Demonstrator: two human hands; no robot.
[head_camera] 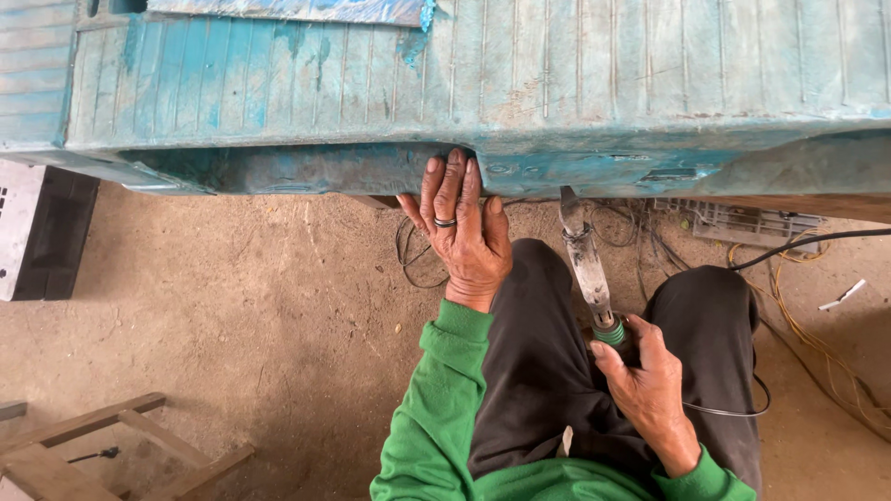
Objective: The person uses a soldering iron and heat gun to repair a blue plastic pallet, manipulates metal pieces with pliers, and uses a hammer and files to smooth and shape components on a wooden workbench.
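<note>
My left hand, with a ring on one finger, rests flat with its fingers up against the lower edge of a worn turquoise metal body panel. My right hand grips the green-collared handle of a metal hand tool. The tool's dull grey shaft points up toward the panel's lower edge, and its tip lies just under that edge to the right of my left hand. Both arms wear green sleeves, and my knees in dark trousers sit below the panel.
Sandy dirt ground spreads to the left. A wooden frame lies at the lower left. A grey and black box stands at the left edge. Black and yellow wires trail on the right, near a grey grille.
</note>
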